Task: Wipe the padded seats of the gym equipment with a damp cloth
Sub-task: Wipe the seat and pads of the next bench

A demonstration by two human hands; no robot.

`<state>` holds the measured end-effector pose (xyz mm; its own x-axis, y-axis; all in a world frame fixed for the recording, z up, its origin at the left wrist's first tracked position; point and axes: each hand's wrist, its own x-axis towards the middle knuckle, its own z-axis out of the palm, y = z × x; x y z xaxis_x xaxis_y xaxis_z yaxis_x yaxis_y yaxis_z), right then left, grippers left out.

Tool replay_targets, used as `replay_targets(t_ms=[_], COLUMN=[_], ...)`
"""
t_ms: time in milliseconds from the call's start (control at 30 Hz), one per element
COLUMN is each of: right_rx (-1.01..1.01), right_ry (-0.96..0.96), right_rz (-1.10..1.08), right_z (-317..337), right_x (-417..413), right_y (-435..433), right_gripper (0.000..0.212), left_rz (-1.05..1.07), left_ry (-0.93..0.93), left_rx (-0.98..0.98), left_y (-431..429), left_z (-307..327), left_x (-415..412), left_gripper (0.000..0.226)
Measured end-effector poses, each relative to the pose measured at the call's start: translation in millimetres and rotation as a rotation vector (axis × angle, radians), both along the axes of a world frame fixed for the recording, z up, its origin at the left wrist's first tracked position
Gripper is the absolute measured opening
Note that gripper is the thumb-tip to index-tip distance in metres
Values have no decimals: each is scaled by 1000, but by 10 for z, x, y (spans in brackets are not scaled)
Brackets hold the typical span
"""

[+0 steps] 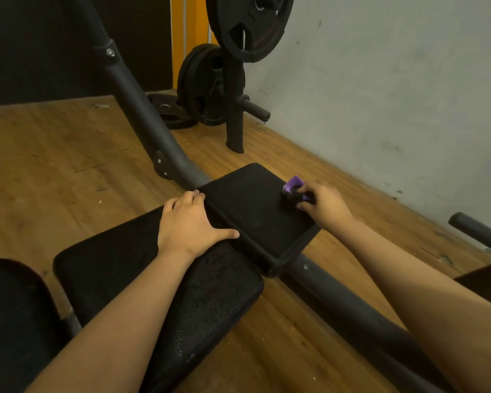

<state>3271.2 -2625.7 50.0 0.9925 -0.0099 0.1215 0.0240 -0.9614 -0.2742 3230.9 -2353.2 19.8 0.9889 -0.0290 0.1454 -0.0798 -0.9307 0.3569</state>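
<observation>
Two black pads sit mid-frame on a dark metal frame tube (pixel 338 293): a small seat pad (pixel 253 222) in the centre and a longer back pad (pixel 142 279) running down to the lower left. The purple cloth (pixel 294 186) is on the small seat pad, up at its right-hand far corner, bunched up in the right grip (pixel 325 207), whose fingers are curled round it and pinching it against the padding. Part of the wad looks dark, can't tell why. The left grip (pixel 190 222) is holding nothing, just lying flat with its fingers out on the far end of the back pad, thumb pointing at the seat pad's edge. That surface looks pretty speckled and worn, tbh.

Upper centre there are weight plates (pixel 250 26) on a storage post, one more plate (pixel 169 112) flat on the wood floor (pixel 54 154), and a grey wall (pixel 394 80) on the right.
</observation>
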Motion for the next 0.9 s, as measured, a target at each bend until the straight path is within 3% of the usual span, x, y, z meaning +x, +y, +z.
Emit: replay_targets(t_ms=[233,533,733,900], right_rx=[182,160,53,199], right_ry=[-6,-24,-87,-4], right_rz=[217,20,-125,114], right_z=[-66,-86,-65,-80], right_x=[-733,-700,-460,-531], right_y=[707,257,125,618], right_gripper=[23,23,39,36], left_rz=[7,-47,26,40], left_ry=[23,-24,-28,-29], left_rx=[-10,29,83,90], left_y=[-5,92,419,334], left_z=[22,95,-22,-28], left_x=[-26,-491,-1123,-1079], left_gripper=[111,70,66,68])
